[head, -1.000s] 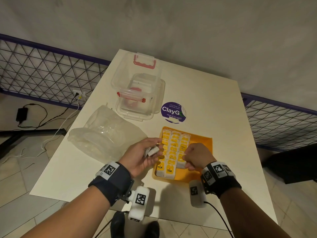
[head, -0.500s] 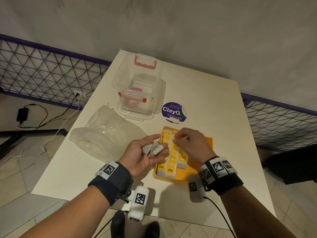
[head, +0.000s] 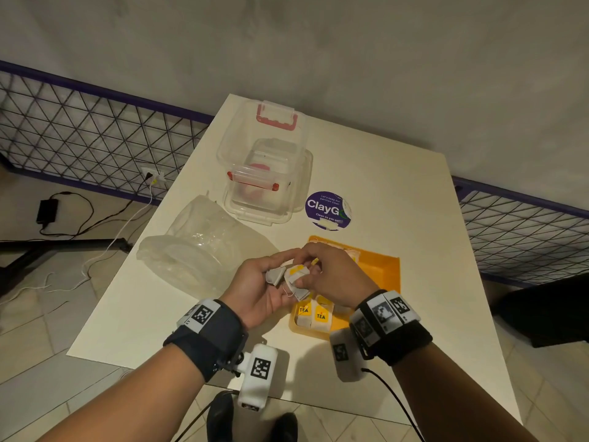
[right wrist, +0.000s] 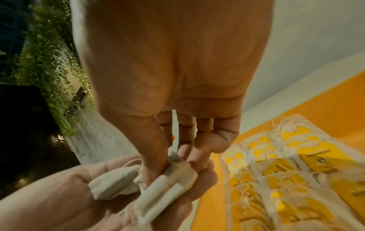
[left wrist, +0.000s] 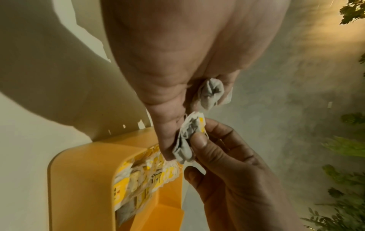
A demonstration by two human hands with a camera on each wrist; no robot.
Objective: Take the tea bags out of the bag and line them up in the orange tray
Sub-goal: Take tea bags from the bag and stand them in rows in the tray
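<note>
My left hand (head: 271, 282) hovers palm up at the orange tray's (head: 387, 275) left edge and cups two grey tea bags. My right hand (head: 310, 274) reaches over it and pinches one tea bag (head: 296, 275) between thumb and fingers. The right wrist view shows this pinched tea bag (right wrist: 173, 179) and a second tea bag (right wrist: 116, 181) lying in the left palm. Rows of yellow-tagged tea bags (head: 314, 315) fill the tray's left part, partly hidden by my hands. The clear plastic bag (head: 204, 247) lies crumpled to the left.
A clear lidded container (head: 264, 173) with red clips stands behind the bag. A purple round sticker (head: 328, 210) lies beyond the tray. The white table (head: 414, 193) ends near my wrists. A wire fence and floor cables are on the left.
My right hand has left the tea bags in the tray, come across to my left palm and pinched a tea bag there. The left hand stayed beside the tray.
</note>
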